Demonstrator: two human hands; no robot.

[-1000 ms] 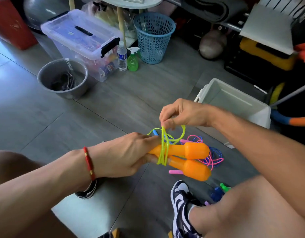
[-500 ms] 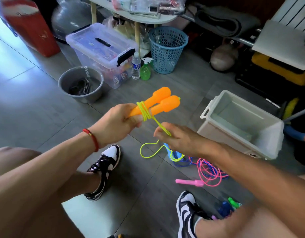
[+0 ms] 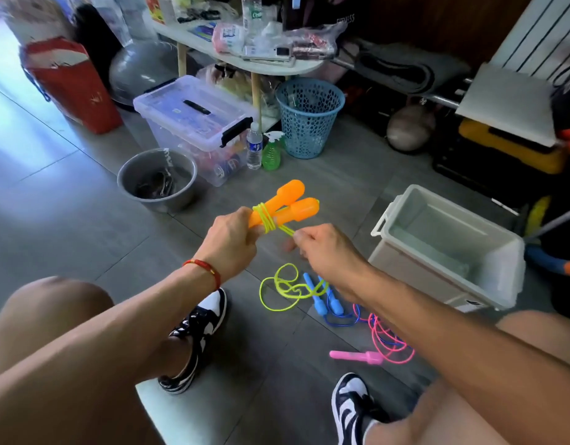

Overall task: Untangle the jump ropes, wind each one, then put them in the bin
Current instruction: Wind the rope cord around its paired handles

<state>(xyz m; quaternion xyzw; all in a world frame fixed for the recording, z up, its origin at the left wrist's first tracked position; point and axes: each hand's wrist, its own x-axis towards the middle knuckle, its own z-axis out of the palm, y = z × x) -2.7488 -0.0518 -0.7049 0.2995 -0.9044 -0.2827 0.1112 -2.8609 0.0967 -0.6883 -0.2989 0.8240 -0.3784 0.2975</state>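
Note:
My left hand (image 3: 230, 244) grips the two orange handles (image 3: 288, 203) of a jump rope, held side by side and pointing up to the right. Several turns of its yellow-green cord (image 3: 267, 220) wrap the handles. My right hand (image 3: 322, 252) pinches the cord just right of the wraps. The loose rest of the cord (image 3: 282, 292) lies coiled on the floor below. A blue rope with blue handles (image 3: 328, 300) and a pink rope (image 3: 388, 343) with a pink handle (image 3: 354, 356) lie tangled on the floor. The white bin (image 3: 450, 248) stands empty at the right.
A grey metal bowl (image 3: 156, 179), a clear lidded storage box (image 3: 193, 123), a water bottle (image 3: 254, 149), a green spray bottle (image 3: 271, 152) and a blue mesh basket (image 3: 309, 117) stand beyond my hands. My shoes (image 3: 197, 338) and knees frame the floor below.
The handles rose from low and level to tilted upward. My right hand went from above the handles to pinching the cord beside the wraps, and more cord now lies loose on the floor.

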